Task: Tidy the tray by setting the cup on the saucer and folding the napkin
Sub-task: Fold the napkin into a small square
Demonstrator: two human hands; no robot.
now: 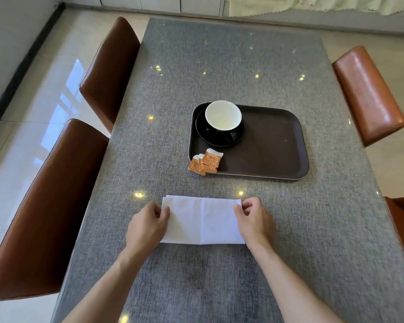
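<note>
A white napkin (202, 219) lies folded into a rectangle on the grey table, near me. My left hand (147, 226) pinches its left edge and my right hand (254, 217) pinches its right edge. Beyond it sits a dark brown tray (271, 145). In the tray's far left corner a black cup with a white inside (223, 115) stands upright on a black saucer (202, 131), its handle pointing toward me.
Three orange sachets (205, 162) lie at the tray's near left corner, partly over its rim. Brown leather chairs stand along the table's left side (44, 206) and right side (369, 94). The grey table (231, 66) stretches away beyond the tray.
</note>
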